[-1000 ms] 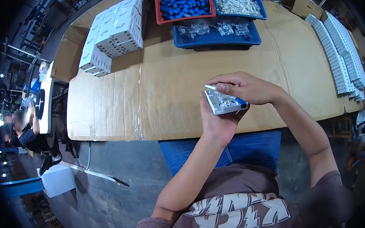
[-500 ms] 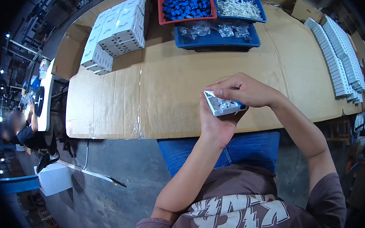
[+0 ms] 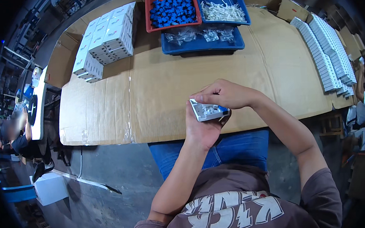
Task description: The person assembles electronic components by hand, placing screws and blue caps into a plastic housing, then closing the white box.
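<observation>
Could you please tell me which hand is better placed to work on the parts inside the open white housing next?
Probably the right hand: its fingers are at the open top of the white housing, while the left hand supports it from below.

A shallow white plastic housing (image 3: 205, 115), open side up, lies in the person's left hand (image 3: 203, 131) above the near part of the table, tilted slightly, its long front wall facing the body. Small white parts (image 3: 209, 108) sit inside it, with a blue piece (image 3: 222, 109) at its right end, and the right hand (image 3: 230, 94) covers its far edge.
</observation>
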`<move>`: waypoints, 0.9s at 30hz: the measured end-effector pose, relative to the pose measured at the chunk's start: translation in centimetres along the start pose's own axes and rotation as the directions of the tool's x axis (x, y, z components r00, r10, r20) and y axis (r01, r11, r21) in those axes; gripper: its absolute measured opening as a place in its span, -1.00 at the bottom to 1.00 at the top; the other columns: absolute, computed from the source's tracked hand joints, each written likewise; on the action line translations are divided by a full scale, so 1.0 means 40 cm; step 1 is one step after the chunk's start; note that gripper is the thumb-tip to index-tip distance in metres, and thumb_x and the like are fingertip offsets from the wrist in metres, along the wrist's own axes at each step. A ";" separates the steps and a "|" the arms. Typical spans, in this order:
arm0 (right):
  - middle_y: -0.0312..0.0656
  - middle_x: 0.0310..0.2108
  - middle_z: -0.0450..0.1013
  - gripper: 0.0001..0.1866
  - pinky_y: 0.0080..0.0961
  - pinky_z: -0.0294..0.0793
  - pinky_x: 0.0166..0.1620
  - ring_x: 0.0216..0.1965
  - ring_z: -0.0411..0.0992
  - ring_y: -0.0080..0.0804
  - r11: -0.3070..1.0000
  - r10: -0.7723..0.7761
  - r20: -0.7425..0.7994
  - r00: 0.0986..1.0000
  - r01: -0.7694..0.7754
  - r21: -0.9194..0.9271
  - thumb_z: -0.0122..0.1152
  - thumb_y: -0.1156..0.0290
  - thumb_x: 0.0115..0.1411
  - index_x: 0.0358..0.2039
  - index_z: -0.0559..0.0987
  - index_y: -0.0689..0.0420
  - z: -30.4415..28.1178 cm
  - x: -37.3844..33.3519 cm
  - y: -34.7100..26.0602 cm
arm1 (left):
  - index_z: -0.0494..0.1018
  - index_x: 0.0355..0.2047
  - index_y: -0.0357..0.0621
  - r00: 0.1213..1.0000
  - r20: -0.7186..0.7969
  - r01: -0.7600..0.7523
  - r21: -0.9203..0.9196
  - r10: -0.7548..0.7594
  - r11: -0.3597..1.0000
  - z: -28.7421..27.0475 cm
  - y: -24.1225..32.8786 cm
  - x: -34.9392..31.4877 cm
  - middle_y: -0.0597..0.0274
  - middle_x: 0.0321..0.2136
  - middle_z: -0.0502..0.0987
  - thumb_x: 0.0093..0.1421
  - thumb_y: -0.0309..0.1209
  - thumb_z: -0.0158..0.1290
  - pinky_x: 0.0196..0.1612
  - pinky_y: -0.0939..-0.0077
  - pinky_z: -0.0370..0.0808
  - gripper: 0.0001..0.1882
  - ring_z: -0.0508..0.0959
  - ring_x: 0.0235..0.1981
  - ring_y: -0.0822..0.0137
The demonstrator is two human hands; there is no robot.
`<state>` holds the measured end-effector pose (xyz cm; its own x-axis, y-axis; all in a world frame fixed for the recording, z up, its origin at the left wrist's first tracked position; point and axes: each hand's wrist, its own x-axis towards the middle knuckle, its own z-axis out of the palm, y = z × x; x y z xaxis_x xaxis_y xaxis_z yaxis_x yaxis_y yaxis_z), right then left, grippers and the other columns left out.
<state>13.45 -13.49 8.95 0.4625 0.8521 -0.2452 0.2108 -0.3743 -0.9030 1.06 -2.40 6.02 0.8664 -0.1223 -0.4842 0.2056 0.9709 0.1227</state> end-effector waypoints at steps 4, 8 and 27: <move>-0.31 -0.52 0.55 -0.34 -0.46 0.46 -0.29 -0.44 0.42 -0.57 0.999 -0.030 0.018 0.999 0.030 0.012 0.14 -0.26 0.39 -0.36 0.73 0.18 0.008 0.002 0.002 | 0.38 0.21 0.04 1.000 0.006 -0.015 0.009 0.015 1.000 -0.017 -0.002 -0.010 0.17 0.11 0.52 0.52 0.14 -0.32 0.18 0.00 0.51 -0.43 0.54 0.10 0.13; -0.20 -0.13 0.69 -0.41 -0.47 0.52 0.00 -0.14 0.54 -0.55 0.995 0.091 0.109 0.990 -0.087 -0.040 0.12 -0.17 0.44 -0.03 0.74 0.15 0.004 -0.005 -0.008 | 0.40 0.19 0.06 0.999 0.031 -0.027 0.051 0.026 0.998 -0.044 -0.009 -0.013 0.18 0.09 0.53 0.52 0.15 -0.30 0.17 -0.01 0.51 -0.44 0.55 0.07 0.12; -0.29 -0.61 0.48 -0.27 -0.43 0.39 -0.38 -0.53 0.33 -0.54 0.998 -0.070 -0.063 0.996 0.070 -0.003 0.13 -0.31 0.36 -0.49 0.70 0.19 0.041 -0.104 0.027 | 0.36 0.22 -0.06 0.997 0.063 0.030 0.053 -0.033 0.998 -0.044 -0.075 -0.032 0.06 0.10 0.51 0.52 0.17 -0.33 0.11 -0.09 0.55 -0.37 0.54 0.09 0.02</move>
<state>10.34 -16.84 8.42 0.4998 0.8514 -0.1590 0.2451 -0.3151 -0.9168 -1.47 -4.80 4.72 0.8860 -0.1673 -0.4324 0.2553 0.9546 0.1537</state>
